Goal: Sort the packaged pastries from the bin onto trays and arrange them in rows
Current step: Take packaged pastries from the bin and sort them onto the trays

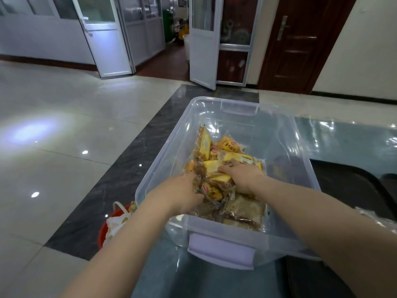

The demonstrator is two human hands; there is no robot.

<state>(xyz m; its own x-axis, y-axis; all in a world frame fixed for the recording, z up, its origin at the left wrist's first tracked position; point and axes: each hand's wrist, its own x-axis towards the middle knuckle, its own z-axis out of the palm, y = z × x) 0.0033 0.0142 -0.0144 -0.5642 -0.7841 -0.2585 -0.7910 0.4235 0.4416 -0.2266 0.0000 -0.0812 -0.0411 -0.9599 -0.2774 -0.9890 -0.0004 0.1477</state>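
Yellow-printed clear plastic wrappers fill both grips: left hand (184, 193) curled into crinkled packets at the pile's left edge, right hand (242, 176) with fingers bent over a long yellow-wrapped pastry (227, 161) whose long axis runs left to right under the knuckles. Which packets each grip truly encloses cannot be told. Packaged pastries (217, 168) heaped in near half of clear rectangular plastic bin (285, 130) with lilac latch handles, on glossy grey-green desk (343, 138). Black tray (352, 186) lies right of bin, nearer the right hand; the bin's tall right wall stands between pile and tray, so lifting over it is likely required. Red bucket (104, 231) on floor, left.
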